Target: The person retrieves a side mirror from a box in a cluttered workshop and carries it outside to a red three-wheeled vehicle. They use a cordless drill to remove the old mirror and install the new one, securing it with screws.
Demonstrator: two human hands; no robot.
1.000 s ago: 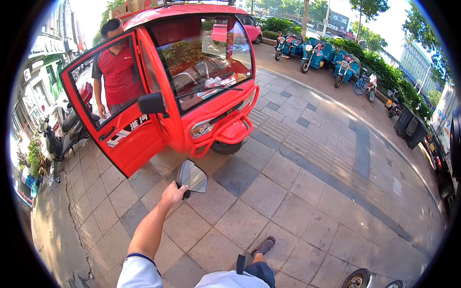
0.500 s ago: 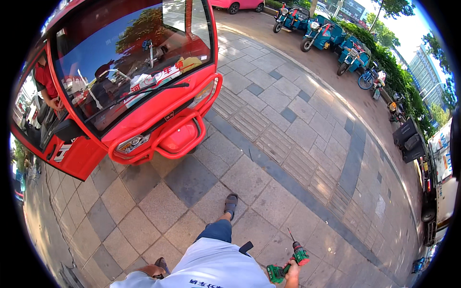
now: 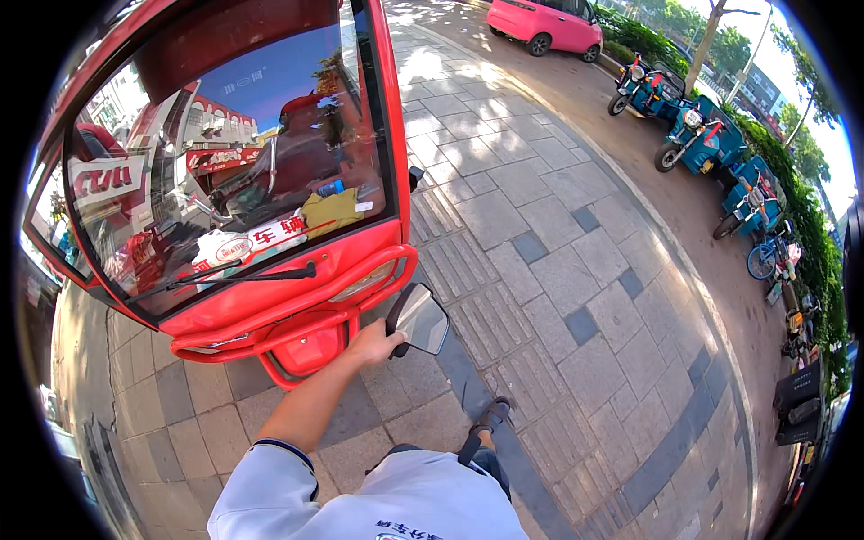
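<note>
My left hand (image 3: 373,346) reaches forward, its fingers closed around the edge of a black side mirror (image 3: 421,319). The glass faces up toward me, and the mirror appears loose in the hand, just off the bumper corner. Close beside it stands a red cab vehicle (image 3: 202,321) with a wide windshield (image 3: 238,153) and a red tubular front guard (image 3: 409,261). A black wiper (image 3: 261,274) lies across the lower glass. My right hand is out of view, and no drill shows in this picture.
Paving slabs (image 3: 504,216) run ahead of my sandalled foot (image 3: 493,412), bounded by a curb. Across the road strip are a pink car (image 3: 549,25), several teal cargo tricycles (image 3: 706,139), a blue bicycle (image 3: 763,261) and a dark box (image 3: 799,402) at the far right.
I have stepped forward along the cab's front. My left hand has come into view with the mirror. My right hand and its green-and-red cordless drill have left the view.
</note>
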